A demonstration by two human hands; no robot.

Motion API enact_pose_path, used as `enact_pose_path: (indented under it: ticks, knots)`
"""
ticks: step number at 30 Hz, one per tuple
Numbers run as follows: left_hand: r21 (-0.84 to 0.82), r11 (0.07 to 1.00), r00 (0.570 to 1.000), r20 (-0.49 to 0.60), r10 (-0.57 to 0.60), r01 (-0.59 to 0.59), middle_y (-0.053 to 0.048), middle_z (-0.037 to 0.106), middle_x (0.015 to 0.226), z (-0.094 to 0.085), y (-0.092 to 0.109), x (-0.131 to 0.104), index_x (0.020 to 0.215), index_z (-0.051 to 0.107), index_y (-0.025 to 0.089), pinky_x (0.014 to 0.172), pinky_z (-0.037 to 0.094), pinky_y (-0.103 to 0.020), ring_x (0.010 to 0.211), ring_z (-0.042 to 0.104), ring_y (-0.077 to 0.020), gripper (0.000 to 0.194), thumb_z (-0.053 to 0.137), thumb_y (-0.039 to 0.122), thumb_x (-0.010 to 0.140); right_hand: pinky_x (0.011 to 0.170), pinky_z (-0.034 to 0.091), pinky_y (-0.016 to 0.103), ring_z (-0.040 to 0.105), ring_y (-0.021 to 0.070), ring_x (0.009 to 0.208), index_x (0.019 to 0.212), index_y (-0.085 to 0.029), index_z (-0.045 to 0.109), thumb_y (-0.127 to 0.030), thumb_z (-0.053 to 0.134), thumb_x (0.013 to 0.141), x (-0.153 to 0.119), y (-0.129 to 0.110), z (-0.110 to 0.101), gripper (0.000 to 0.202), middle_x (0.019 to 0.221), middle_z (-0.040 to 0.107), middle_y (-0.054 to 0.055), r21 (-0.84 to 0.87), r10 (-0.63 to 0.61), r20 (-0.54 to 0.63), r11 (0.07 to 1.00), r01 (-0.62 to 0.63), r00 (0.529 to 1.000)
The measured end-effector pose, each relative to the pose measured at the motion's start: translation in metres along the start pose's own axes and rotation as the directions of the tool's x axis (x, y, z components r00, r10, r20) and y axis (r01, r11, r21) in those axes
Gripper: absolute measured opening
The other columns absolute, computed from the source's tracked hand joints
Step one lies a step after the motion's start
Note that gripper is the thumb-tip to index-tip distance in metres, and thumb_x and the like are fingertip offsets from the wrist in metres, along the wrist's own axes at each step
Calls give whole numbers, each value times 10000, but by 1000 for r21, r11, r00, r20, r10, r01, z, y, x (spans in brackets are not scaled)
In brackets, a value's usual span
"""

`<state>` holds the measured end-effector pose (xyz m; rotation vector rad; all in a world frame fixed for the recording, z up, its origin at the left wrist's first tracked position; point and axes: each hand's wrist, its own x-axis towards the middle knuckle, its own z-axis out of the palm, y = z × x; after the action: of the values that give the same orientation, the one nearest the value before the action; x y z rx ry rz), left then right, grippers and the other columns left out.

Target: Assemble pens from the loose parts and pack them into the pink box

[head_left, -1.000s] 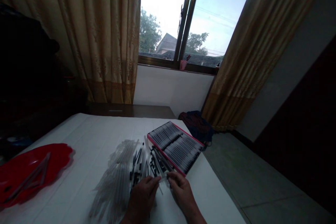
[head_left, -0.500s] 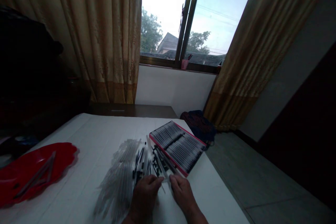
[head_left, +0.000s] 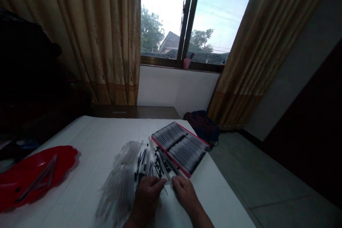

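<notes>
My left hand (head_left: 148, 194) and my right hand (head_left: 185, 190) are close together near the front of the white table, fingers pinched. Between their fingertips is something thin and pale, too small and blurred to name. Just beyond them lie loose pen parts (head_left: 144, 160), dark and clear, in a scattered pile. Left of my left hand spreads a large heap of clear tubes (head_left: 120, 181). Behind my right hand a red-edged box (head_left: 181, 146) holds rows of clear pens with dark ends.
A red scalloped tray (head_left: 40, 171) with a clear item in it lies at the left of the white table (head_left: 93, 139). Dark cloth (head_left: 201, 128) is heaped beyond the table's right corner. A pink cup (head_left: 187, 63) stands on the windowsill.
The view has shifted slightly. Both hands keep nearly the same place and pinch; the box and the piles look unchanged.
</notes>
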<state>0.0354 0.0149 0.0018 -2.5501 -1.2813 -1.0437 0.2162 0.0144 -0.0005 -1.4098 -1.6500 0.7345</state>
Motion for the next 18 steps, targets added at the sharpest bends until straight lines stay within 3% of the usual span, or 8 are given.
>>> enact_pose_path:
  ticks: [8, 13, 18]
  knots:
    - [-62, 998, 1000, -29, -11, 9, -1, 677, 794, -1, -1, 1, 1020, 662, 303, 763, 361, -355, 739, 606, -172, 271, 510, 157, 850, 520, 326, 219, 462, 116, 526, 518, -195, 462, -385, 452, 834, -2, 0, -4, 369, 516, 442, -46, 18, -24, 82, 1000, 22, 996]
    - [-109, 994, 996, -86, -7, -3, 20, 671, 773, 1, -1, 0, 982, 671, 324, 863, 298, -392, 729, 617, -150, 294, 505, 133, 832, 503, 327, 229, 442, 112, 459, 462, -202, 450, -428, 370, 882, -1, -3, -2, 483, 450, 421, -47, 25, -15, 88, 1000, 13, 996]
    - [-93, 995, 1000, 0, 17, -17, 12, 681, 826, 6, -9, -5, 1052, 645, 312, 855, 318, -388, 767, 627, -160, 299, 522, 142, 838, 534, 357, 237, 500, 134, 513, 510, -200, 516, -449, 319, 906, -2, -5, -1, 508, 494, 495, -23, 29, -10, 42, 1000, 9, 999]
